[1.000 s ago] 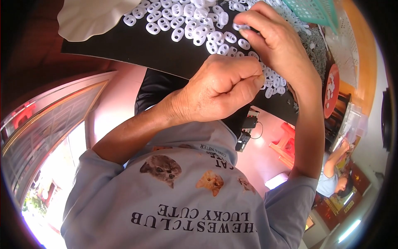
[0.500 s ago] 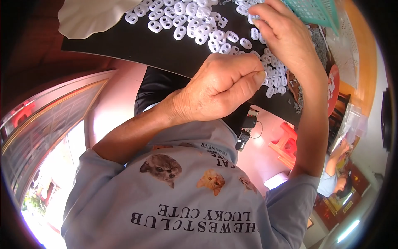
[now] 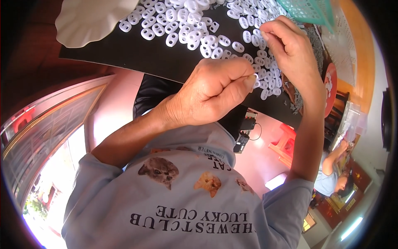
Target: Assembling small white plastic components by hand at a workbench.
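Observation:
My left hand (image 3: 215,92) is closed in a fist, thumb against the bent forefinger, pinching a small white plastic piece (image 3: 256,79) whose edge shows at the thumb tip. Most of that piece is hidden. My right hand (image 3: 295,54) hovers over the right part of the pile, thumb and forefinger brought together; whatever is between them is too small to make out. Beneath and around both hands lie many white oval plastic pieces with two holes (image 3: 224,40), loosely heaped on a black tabletop (image 3: 137,54).
A cream dish with a wavy rim (image 3: 89,25) stands at the far left. A teal plastic basket (image 3: 311,12) is at the far right, with small grey bits (image 3: 316,47) beside it. A red round plate (image 3: 330,89) and red stool (image 3: 284,139) are lower right. Another person (image 3: 327,180) sits beyond.
My right hand has drawn back from the pile near the teal basket, toward me and slightly right. My left hand keeps its pinch with little movement. The view has shifted slightly.

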Motion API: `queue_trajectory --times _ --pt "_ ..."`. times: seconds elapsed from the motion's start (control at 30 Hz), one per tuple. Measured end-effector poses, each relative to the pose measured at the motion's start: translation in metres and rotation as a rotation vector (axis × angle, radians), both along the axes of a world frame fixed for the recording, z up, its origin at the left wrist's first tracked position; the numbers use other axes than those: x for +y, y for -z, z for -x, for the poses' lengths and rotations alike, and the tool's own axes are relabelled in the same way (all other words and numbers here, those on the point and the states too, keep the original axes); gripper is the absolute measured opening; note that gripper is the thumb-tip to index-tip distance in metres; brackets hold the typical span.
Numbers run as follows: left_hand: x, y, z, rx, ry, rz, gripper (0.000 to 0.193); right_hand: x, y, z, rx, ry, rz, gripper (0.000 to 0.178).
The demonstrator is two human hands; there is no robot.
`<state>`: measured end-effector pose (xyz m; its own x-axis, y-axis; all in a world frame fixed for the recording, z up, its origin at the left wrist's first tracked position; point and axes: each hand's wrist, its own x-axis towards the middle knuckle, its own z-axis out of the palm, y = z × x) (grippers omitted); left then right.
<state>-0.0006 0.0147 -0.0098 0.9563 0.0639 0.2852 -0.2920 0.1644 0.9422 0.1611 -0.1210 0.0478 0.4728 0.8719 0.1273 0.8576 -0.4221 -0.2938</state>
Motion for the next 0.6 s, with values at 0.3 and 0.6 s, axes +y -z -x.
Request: queue_trajectory --times 0.3,0.6 --pt "0.001 0.003 -0.001 -0.055 -0.020 -0.043 0.016 0.032 0.000 0.013 0.122 -0.079 -0.078 0.011" --pt "0.001 0.004 0.000 -0.095 -0.034 -0.055 0.012 0.054 -0.008 0.020 0.085 -0.133 0.149 0.012"
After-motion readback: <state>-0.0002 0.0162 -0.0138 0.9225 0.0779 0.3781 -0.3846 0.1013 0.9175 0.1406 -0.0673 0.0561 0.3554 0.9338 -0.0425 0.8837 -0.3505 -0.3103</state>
